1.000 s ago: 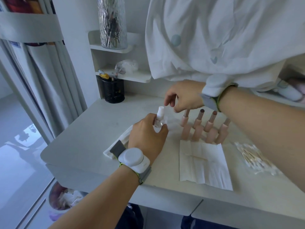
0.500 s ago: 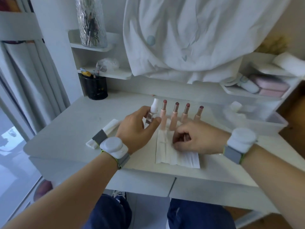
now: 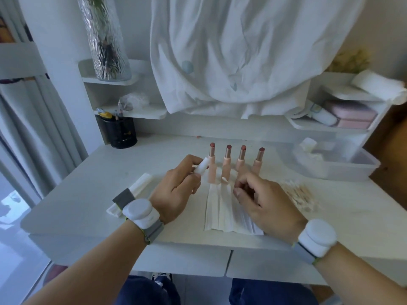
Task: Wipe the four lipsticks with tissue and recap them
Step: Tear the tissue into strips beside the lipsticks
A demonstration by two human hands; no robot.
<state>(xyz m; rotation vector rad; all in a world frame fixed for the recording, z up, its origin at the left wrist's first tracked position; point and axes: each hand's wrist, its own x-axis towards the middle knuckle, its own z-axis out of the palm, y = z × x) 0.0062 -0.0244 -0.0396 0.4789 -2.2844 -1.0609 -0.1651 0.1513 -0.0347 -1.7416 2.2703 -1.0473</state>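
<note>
Four uncapped lipsticks (image 3: 235, 164) stand upright in a row near the middle of the white counter (image 3: 123, 172), a little toward its back edge, each with its reddish tip showing above a pale pink tube. Just in front of them a folded tissue (image 3: 220, 208) lies flat, reaching toward the front edge. The left hand (image 3: 176, 190) is curled around a small white bottle (image 3: 201, 167), tilted, with its top close beside the leftmost lipstick. The right hand (image 3: 262, 203) rests over the right part of the tissue with its fingers bent down onto it; whether they actually pinch the sheet I cannot tell. A loose heap of cotton swabs (image 3: 301, 194) lies to the right of that hand, and a clear plastic box (image 3: 339, 166) sits toward the back right corner. A black pen holder (image 3: 119, 133) stands at the back left.
</note>
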